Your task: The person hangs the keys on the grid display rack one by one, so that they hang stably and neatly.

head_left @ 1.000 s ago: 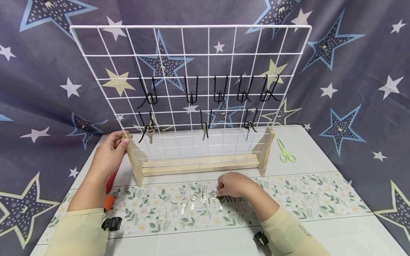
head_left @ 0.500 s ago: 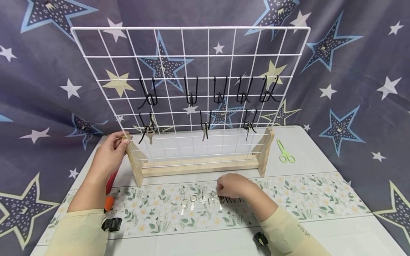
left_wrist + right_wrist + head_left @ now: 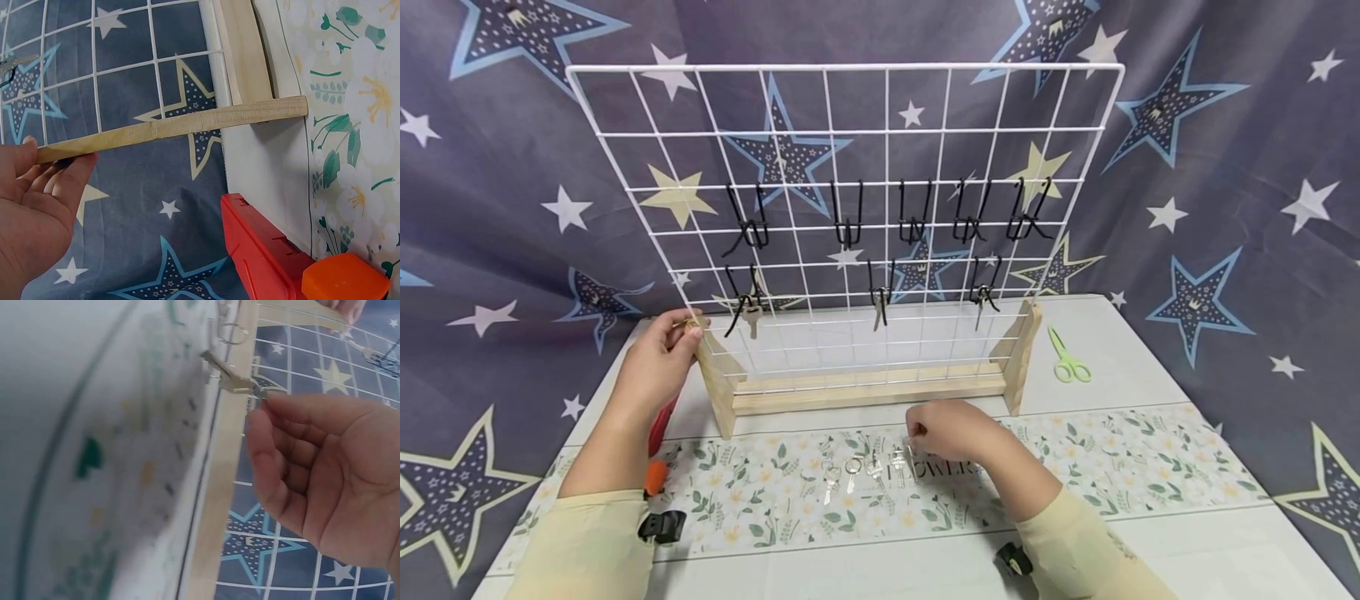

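Note:
My left hand (image 3: 658,358) grips the upper end of the wooden side support (image 3: 169,128) of a white wire grid rack (image 3: 889,131), thumb on one face and fingers on the other. Low over the floral strip, my right hand (image 3: 951,429) pinches a key (image 3: 236,383) at its ring end between thumb and forefinger, the blade pointing away from the fingertips. Left of that hand, several keys with rings lie in a row, among them one key (image 3: 831,479) at the far left end. Three keys hang on the lower black hooks, including the left key (image 3: 752,315).
Upper black hooks (image 3: 847,223) line the grid. Green scissors (image 3: 1067,358) lie right of the rack. A red case (image 3: 259,250) and an orange object (image 3: 344,278) sit beside the left forearm. A starry curtain (image 3: 1225,208) hangs behind the white table (image 3: 820,575).
My right hand has risen slightly from the floral strip, and the rightmost key has come up with it. The left hand keeps its hold on the rack's support.

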### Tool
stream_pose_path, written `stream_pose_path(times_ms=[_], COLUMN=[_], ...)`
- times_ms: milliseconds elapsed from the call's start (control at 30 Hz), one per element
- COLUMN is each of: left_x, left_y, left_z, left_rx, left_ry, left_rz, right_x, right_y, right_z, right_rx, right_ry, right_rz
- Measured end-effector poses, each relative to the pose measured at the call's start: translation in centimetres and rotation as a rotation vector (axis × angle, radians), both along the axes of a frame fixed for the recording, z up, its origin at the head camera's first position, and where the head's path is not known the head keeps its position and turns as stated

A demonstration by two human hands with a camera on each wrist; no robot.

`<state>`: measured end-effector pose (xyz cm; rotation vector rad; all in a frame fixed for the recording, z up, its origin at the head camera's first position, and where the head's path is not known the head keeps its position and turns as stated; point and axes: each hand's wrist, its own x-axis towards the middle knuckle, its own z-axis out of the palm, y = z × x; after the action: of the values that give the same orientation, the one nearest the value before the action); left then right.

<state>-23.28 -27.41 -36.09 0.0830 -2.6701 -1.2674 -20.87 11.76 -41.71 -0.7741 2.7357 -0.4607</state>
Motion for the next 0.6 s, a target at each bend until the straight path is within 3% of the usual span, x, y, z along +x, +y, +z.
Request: stream_pose_path(times_ms=[300, 600], left_x=[-0.1, -0.1], left_y=[0.0, 0.0], left_z=[0.0, 0.1], left_rx=[0.011, 0.011], left_ry=[-0.008, -0.013], left_rz=[-0.001, 0.010], right_x=[0.5, 1.1], right_y=[0.8, 1.6], right_z=[2.7, 5.3], right_rx=[-0.074, -0.242], right_ry=[0.155, 0.239], right_rz=[-0.004, -0.023])
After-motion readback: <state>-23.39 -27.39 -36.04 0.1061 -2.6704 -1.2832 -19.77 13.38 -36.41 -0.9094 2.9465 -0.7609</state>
